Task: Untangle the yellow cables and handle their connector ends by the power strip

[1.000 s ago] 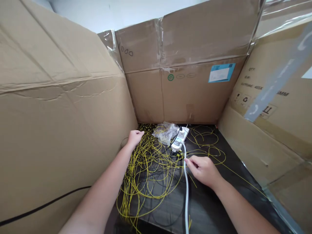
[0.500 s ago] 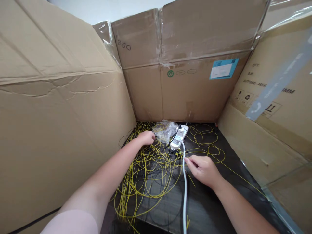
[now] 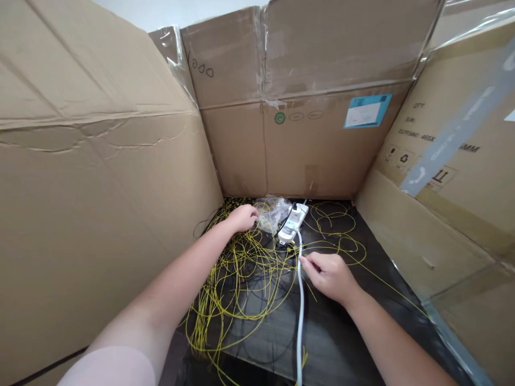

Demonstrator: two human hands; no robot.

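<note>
My left hand (image 3: 243, 218) curls over yellow cables (image 3: 238, 251) near the surface's (image 3: 325, 332) far-left corner, my right hand (image 3: 328, 274) beside the white cord (image 3: 301, 305) — their grip I cannot tell.

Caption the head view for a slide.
Left hand at tangled yellow cables, right hand beside a white cord.

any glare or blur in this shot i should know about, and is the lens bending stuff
In the head view, bright streaks glare off clear tape at upper right; the dark surface carries a soft sheen; print on the grey tape is smeared; densely bunched yellow cables partly merge; wide-angle stretching looks likely towards the edges.
</note>
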